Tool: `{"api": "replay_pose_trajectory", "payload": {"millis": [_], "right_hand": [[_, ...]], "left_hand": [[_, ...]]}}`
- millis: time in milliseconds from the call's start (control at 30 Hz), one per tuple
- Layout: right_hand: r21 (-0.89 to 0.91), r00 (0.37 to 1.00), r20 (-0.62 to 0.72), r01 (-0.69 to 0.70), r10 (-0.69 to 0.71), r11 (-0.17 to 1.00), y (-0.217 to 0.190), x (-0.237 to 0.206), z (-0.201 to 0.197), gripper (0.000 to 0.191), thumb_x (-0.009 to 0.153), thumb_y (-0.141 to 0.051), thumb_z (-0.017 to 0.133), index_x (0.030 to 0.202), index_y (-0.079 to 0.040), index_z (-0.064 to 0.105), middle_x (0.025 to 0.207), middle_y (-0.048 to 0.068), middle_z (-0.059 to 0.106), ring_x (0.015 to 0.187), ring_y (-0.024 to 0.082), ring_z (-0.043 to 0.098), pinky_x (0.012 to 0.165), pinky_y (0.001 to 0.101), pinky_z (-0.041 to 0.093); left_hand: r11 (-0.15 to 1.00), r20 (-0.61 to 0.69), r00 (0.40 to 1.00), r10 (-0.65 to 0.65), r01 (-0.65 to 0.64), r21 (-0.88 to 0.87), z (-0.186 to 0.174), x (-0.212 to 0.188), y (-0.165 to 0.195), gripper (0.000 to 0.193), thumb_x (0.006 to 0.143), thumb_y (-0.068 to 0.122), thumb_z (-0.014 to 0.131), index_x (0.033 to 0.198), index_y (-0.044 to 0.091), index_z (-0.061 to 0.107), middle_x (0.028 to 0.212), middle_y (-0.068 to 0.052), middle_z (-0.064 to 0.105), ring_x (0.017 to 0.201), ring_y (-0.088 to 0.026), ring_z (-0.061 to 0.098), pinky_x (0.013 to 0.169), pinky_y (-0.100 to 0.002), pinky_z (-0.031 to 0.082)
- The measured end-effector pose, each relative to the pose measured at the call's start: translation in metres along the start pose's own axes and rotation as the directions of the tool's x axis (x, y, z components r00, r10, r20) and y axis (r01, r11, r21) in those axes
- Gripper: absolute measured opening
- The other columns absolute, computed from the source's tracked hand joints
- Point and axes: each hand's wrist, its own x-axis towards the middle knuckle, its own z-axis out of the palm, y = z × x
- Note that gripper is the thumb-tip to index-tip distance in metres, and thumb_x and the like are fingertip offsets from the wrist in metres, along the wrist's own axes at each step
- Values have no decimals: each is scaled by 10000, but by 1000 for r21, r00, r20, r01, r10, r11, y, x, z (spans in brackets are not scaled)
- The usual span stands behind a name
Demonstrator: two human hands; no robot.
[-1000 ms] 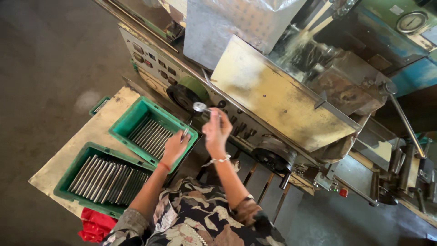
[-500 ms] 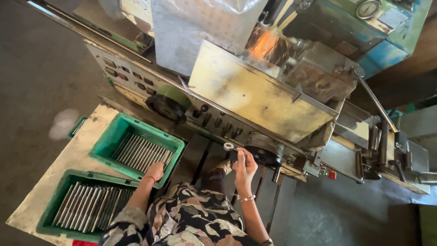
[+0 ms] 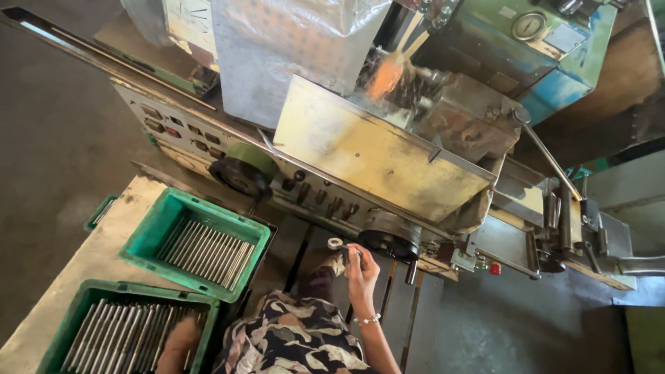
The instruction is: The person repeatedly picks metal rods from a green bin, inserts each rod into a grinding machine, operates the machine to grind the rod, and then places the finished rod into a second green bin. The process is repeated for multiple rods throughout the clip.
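Head view: right hand point(image 3: 360, 269) fingers pinching a small ring spanner point(image 3: 341, 246), held up just below the machine's black handwheel point(image 3: 392, 242). Left hand point(image 3: 176, 343) blurred, low at near green crate of steel rods point(image 3: 118, 336); fingers can't tell. Both crates full, so prob lots of rods left.

Right hand point(image 3: 361, 270) raised, grip closed
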Motion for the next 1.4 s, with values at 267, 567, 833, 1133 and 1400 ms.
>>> {"api": "replay_pose_trajectory", "payload": {"millis": [267, 567, 833, 1133, 1400], "right_hand": [[-178, 998, -23, 55, -60, 983, -6, -9, -15, 214, 991, -196, 670, 1073, -13, 744, 600, -49, 517, 484, 31, 438, 444, 225, 345], [-173, 998, -43, 34, -42, 984, -5, -11, -26, 219, 990, -203, 673, 1079, -14, 739, 605, -60, 490, 481, 27, 414, 438, 226, 316], [-204, 999, -11, 45, -48, 978, 0, -1, -12, 221, 981, -214, 682, 1071, -23, 748, 624, -69, 518, 504, 18, 433, 449, 220, 342], [-187, 992, 81, 110, -96, 976, -13, 3, 16, 206, 997, -188, 681, 1074, -9, 747, 670, -89, 502, 554, 0, 367, 475, 212, 277], [36, 988, 155, -26, 20, 999, -35, 13, 45, 231, 1042, -202, 613, 1137, -17, 714, 625, -90, 402, 519, 6, 345, 466, 209, 277]], "left_hand": [[924, 240, 958, -155, 55, 378, -5, 22, 21, 482, 1029, 363, 423, 1422, 162, 618, 1463, -142, 602, 1358, -307, 598, 1086, -473, 519], [978, 72, 993, -98, 82, 192, 11, 12, -1, 422, 1037, 349, 358, 1252, 156, 666, 1360, -191, 643, 1275, -394, 612, 1042, -510, 514], [983, -16, 994, 106, -102, 151, -42, 19, -13, 247, 852, 337, 709, 1000, 176, 823, 1068, -133, 806, 1033, -340, 755, 922, -415, 606], [528, 147, 833, 533, -192, -827, -70, 44, 36, 470, 809, 238, 719, 1248, 112, 610, 704, -25, 605, 586, -143, 584, 508, -258, 456], [509, -215, 713, 668, -648, -566, 11, 34, 209, 329, 1099, 328, 529, 998, 49, 671, 682, -3, 549, 605, -77, 497, 545, -266, 418]]}}
